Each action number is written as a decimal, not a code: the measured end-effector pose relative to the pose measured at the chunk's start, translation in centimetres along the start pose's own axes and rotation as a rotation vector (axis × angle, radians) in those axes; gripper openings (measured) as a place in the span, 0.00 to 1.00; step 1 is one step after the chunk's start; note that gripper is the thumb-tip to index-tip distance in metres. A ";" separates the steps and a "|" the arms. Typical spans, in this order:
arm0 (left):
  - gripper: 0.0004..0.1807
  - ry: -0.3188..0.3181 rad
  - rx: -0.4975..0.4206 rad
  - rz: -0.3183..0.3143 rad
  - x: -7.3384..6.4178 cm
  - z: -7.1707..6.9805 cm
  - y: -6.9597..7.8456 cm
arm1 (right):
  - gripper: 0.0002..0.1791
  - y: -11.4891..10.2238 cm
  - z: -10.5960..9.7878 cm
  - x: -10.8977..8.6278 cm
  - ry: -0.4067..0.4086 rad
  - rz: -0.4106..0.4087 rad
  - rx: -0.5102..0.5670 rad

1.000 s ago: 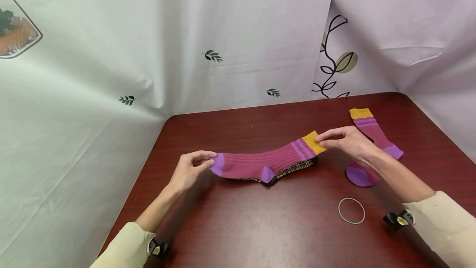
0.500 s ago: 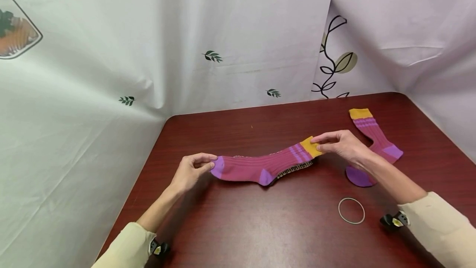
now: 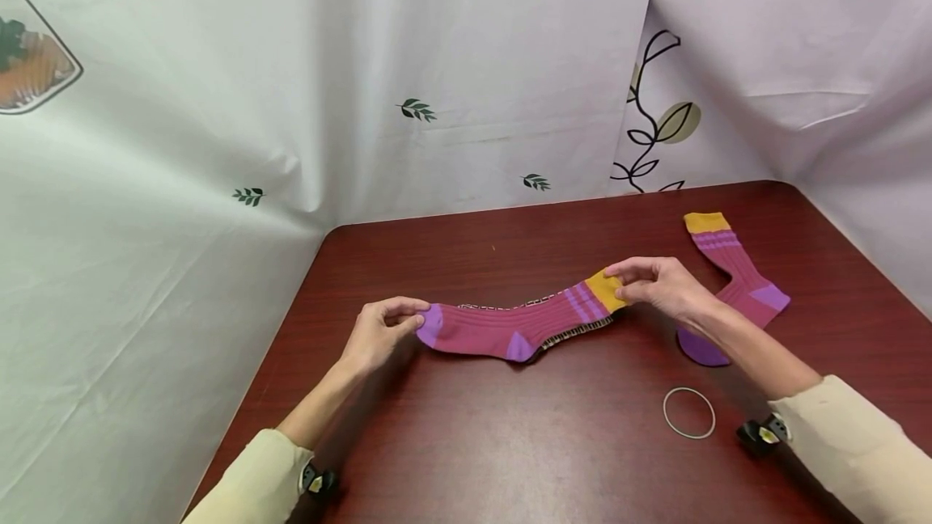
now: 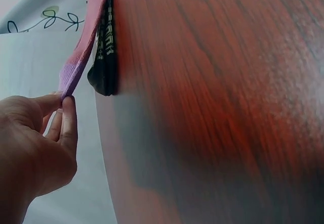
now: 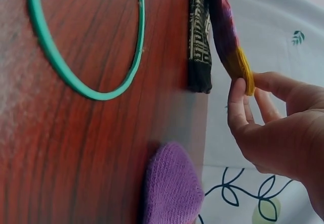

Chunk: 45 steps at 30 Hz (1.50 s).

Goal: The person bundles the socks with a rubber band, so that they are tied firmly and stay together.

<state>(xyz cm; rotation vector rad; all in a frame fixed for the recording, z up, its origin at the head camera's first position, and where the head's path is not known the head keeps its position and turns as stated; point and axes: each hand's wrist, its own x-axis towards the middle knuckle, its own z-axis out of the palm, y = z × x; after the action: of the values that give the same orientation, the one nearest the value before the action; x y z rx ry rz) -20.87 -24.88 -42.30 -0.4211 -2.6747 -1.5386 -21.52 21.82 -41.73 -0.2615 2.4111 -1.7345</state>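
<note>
A magenta ribbed sock [image 3: 488, 331] with a purple toe and heel and a mustard cuff stretches between both hands. At its toe, my left hand [image 3: 377, 335] pinches the fabric between thumb and fingers. The cuff is pinched by my right hand [image 3: 666, 288]. Beneath lies a black sock [image 5: 199, 49] with a beige pattern, mostly covered in the head view. Both wrist views show the ends of the magenta sock raised a little off the black one [image 4: 106, 57].
A matching magenta sock [image 3: 744, 269] lies at the right of the dark red table [image 3: 524, 443], partly behind my right forearm. Nearer the front is a thin green ring [image 3: 688, 436], like a rubber band. White printed sheets [image 3: 466, 63] hang around the table.
My right hand has moved slightly left and toward me, lowering the cuff end. The magenta sock has shifted nearer, uncovering a strip of the black sock along its far edge.
</note>
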 end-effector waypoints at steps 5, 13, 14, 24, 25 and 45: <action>0.10 0.017 0.006 0.007 0.1 0.1 0.1 | 0.23 0.2 0.2 0.3 0.022 -0.006 0.028; 0.10 0.029 0.011 0.009 0.3 0.2 -0.1 | 0.23 0.4 0.5 0.7 0.032 0.009 0.004; 0.10 0.031 0.012 0.009 0.3 0.2 -0.2 | 0.23 0.4 0.6 0.7 0.028 0.008 0.004; 0.09 0.040 0.013 -0.005 0.2 0.4 -0.4 | 0.22 0.8 0.9 0.6 0.011 0.020 -0.006; 0.09 0.041 0.010 -0.005 0.2 0.4 -0.5 | 0.22 0.7 0.8 0.6 0.014 0.019 -0.009; 0.07 0.049 -0.029 -0.064 0.0 0.8 -0.8 | 0.19 0.5 1.4 0.7 0.022 -0.010 -0.035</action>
<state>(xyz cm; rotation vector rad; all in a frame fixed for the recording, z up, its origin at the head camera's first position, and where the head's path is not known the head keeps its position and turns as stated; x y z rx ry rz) -20.94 -24.54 -43.37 -0.2982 -2.6573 -1.5840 -21.94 20.49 -42.72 -0.2606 2.4622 -1.7091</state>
